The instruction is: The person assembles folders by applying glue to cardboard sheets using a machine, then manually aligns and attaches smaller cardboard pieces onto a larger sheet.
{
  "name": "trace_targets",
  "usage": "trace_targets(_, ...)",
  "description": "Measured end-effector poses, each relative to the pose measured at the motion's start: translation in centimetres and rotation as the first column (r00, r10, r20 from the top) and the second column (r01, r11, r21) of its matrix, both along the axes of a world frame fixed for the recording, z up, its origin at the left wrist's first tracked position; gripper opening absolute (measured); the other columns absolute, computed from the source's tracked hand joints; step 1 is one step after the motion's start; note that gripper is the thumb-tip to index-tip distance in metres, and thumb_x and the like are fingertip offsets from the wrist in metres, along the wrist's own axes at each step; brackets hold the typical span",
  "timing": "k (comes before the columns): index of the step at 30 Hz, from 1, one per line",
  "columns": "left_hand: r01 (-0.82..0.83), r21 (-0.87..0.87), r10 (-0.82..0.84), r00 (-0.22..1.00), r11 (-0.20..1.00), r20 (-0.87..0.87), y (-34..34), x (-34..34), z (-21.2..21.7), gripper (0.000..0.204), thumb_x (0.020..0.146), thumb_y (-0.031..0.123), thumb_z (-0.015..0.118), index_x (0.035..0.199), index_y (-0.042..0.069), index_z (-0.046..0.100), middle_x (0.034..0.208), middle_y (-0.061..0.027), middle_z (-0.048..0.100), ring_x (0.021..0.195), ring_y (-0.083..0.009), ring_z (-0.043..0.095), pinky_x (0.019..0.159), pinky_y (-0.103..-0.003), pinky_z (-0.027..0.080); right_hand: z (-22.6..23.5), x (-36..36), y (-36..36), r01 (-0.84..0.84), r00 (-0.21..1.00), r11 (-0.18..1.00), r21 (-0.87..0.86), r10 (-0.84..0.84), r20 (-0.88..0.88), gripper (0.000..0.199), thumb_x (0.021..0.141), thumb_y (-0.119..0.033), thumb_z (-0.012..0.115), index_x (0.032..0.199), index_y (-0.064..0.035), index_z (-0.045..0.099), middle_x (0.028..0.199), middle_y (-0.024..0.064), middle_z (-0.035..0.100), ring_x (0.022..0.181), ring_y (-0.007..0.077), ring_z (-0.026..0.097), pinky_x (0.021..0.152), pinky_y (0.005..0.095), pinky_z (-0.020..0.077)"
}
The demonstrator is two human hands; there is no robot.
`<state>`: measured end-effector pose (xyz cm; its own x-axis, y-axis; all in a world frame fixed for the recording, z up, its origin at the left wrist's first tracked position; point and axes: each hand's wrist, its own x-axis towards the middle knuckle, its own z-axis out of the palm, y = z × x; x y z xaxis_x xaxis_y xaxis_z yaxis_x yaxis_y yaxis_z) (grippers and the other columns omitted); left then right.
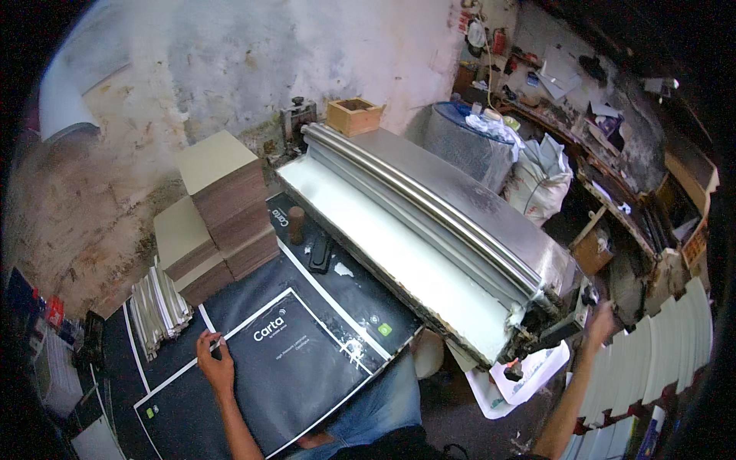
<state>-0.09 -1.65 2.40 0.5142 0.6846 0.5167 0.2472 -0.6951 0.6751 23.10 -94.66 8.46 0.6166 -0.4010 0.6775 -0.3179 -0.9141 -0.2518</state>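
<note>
My left hand [215,363] rests over a black sheet [268,391] with white lines and lettering, its fingers loosely bent and apart, holding nothing. At the right, my right hand [600,326] is closed at the end of a dark handle [563,331] on the roller machine; the fingers are partly hidden. Long metal rollers [422,211] run across this machine. Along their near side lies a trough of smooth white liquid [383,241], with crusted edges.
Tall stacks of greyish-brown boards [230,207] and a pile of pale strips [157,307] stand left. A dark brush-like block [320,254] and a wooden cylinder [296,224] sit by the trough. Fanned pale sheets [648,360] lie right. Behind are a blue-rimmed drum [464,146] and a white sack [540,180].
</note>
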Motion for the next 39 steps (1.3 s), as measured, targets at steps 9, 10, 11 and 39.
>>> trace_targets(9, -0.038, -0.069, 0.042, 0.998, 0.997, 0.052, 2.1, -2.5, 0.9, 0.012, 0.089, 0.005, 0.07, 0.1, 0.001, 0.07, 0.12, -0.0201, 0.067, 0.117, -0.0366, 0.063, 0.101, -0.045, 0.048, 24.7, 5.8, 51.6, -0.817, 0.432, 0.505, -0.279, 0.856, 0.284, 0.045, 0.103, -0.02, 0.044, 0.144, -0.0019, 0.05, 0.16, 0.0277, 0.031, 0.147, 0.0455, 0.028, 0.114, 0.0647, 0.0264)
trace_targets(10, -0.018, -0.062, 0.022, 0.998, 0.998, 0.058, 1.7, -1.9, 1.0, 0.012, 0.089, 0.005, 0.07, 0.1, 0.001, 0.07, 0.119, -0.0199, 0.067, 0.116, -0.0364, 0.064, 0.1, -0.045, 0.049, 23.5, 9.0, 53.3, -0.806, 0.487, 0.532, -0.26, 0.845, 0.22, 0.045, 0.102, -0.019, 0.046, 0.143, -0.0029, 0.051, 0.161, 0.0299, 0.028, 0.148, 0.0492, 0.026, 0.113, 0.0699, 0.0256)
trace_targets(11, -0.009, -0.059, 0.013, 0.998, 0.998, 0.065, 1.3, -1.3, 0.6, 0.012, 0.089, 0.005, 0.07, 0.1, 0.001, 0.07, 0.119, -0.0197, 0.067, 0.115, -0.0361, 0.064, 0.1, -0.044, 0.049, 21.9, 12.1, 54.8, -0.787, 0.556, 0.574, -0.226, 0.819, 0.143, 0.044, 0.101, -0.019, 0.048, 0.142, -0.0039, 0.052, 0.162, 0.0321, 0.024, 0.149, 0.0529, 0.023, 0.111, 0.0752, 0.0249)
trace_targets(39, -0.122, -0.084, 0.13, 0.987, 0.989, 0.096, -0.6, -0.3, -0.7, 0.041, 0.082, 0.01, 0.073, 0.121, 0.005, 0.06, 0.129, -0.0218, 0.058, 0.125, -0.0404, 0.054, 0.106, -0.05, 0.042, 11.7, 21.1, 46.9, -0.615, 0.746, 0.668, -0.418, 0.323, -0.583, 0.056, 0.109, -0.039, 0.042, 0.157, -0.0119, 0.034, 0.154, 0.0171, 0.046, 0.138, 0.0419, 0.046, 0.113, 0.0542, 0.0393)
